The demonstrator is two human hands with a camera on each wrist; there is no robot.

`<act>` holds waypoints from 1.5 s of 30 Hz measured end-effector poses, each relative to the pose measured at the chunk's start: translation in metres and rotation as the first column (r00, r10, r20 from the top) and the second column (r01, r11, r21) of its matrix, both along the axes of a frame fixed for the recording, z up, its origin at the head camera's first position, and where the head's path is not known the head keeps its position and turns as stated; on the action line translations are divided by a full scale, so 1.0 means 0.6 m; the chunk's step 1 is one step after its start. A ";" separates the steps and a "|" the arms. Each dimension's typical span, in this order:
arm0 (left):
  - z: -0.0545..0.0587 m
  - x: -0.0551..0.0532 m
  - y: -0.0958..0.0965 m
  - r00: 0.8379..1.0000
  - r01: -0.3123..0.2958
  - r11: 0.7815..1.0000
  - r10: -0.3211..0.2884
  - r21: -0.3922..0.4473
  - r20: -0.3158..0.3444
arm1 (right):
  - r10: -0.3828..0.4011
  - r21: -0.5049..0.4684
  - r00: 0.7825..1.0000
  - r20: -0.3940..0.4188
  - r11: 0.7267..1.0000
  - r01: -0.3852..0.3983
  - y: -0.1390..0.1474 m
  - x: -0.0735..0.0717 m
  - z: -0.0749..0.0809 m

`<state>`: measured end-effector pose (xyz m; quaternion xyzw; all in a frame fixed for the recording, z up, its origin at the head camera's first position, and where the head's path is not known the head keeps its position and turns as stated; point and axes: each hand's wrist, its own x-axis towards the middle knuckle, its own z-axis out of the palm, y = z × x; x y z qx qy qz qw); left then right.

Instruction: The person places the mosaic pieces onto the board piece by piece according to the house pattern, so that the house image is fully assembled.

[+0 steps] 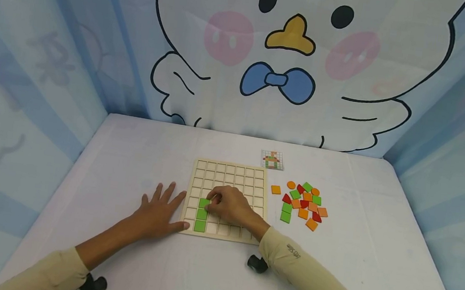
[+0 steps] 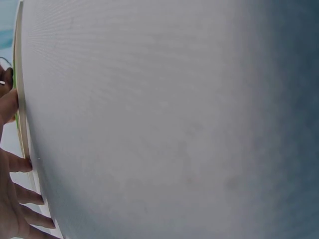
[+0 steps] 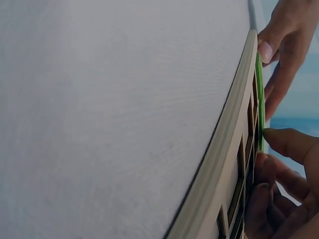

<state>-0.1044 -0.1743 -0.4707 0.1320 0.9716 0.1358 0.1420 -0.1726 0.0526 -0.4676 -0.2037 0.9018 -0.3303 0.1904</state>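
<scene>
A pale wooden grid board lies on the table, with green square tiles in a column near its lower left. My right hand is over the board, thumb and index finger pinching at the right side of the uppermost green tile. In the right wrist view, the thumb meets the end of the green strip, with the other fingers curled below. My left hand rests spread at the board's left side, its thumb on the lower left corner and its index fingertip by the left edge.
Right of the board lies a loose group of orange, green and red tiles, some square, some round, some quarter-shaped. One orange square sits nearer the board. A small pattern card lies behind the board. Printed cloth walls enclose the table.
</scene>
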 end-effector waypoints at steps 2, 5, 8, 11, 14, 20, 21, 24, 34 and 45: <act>-0.002 -0.001 0.000 1.000 -0.001 1.000 0.001 0.000 -0.001 | -0.002 0.000 1.000 -0.003 1.000 0.002 -0.001 0.000 0.000; -0.006 -0.002 0.000 1.000 0.000 1.000 0.000 -0.002 0.004 | -0.001 -0.002 1.000 -0.003 1.000 0.001 -0.002 0.000 0.001; -0.009 -0.003 -0.001 1.000 0.000 1.000 0.001 -0.008 0.012 | 0.003 -0.006 1.000 -0.006 1.000 -0.003 -0.003 0.000 0.001; -0.009 -0.002 -0.001 1.000 -0.002 1.000 0.002 -0.012 0.016 | 0.006 -0.009 1.000 -0.014 1.000 -0.006 -0.003 -0.001 0.000; -0.007 -0.003 -0.001 1.000 -0.004 1.000 0.004 -0.006 0.017 | 0.006 -0.012 1.000 -0.025 1.000 -0.006 -0.002 -0.001 0.000; -0.006 -0.003 0.000 1.000 -0.003 1.000 0.004 -0.005 0.011 | 0.013 0.003 1.000 -0.025 1.000 -0.013 -0.001 -0.001 0.000; -0.006 -0.003 0.000 1.000 -0.003 1.000 0.003 -0.007 0.008 | 0.014 0.005 1.000 -0.022 1.000 -0.014 0.000 -0.001 0.000; -0.005 -0.003 0.000 1.000 -0.003 1.000 0.003 -0.011 0.007 | 0.016 0.002 1.000 -0.018 1.000 -0.016 0.004 -0.001 0.002; -0.007 -0.002 0.001 1.000 -0.012 1.000 0.012 -0.011 0.004 | 0.008 -0.023 0.998 -0.066 1.000 -0.009 0.040 0.005 0.015; -0.003 0.000 0.002 1.000 -0.014 1.000 0.013 -0.013 -0.009 | -0.019 -0.042 0.991 -0.129 0.999 0.014 0.108 0.012 0.011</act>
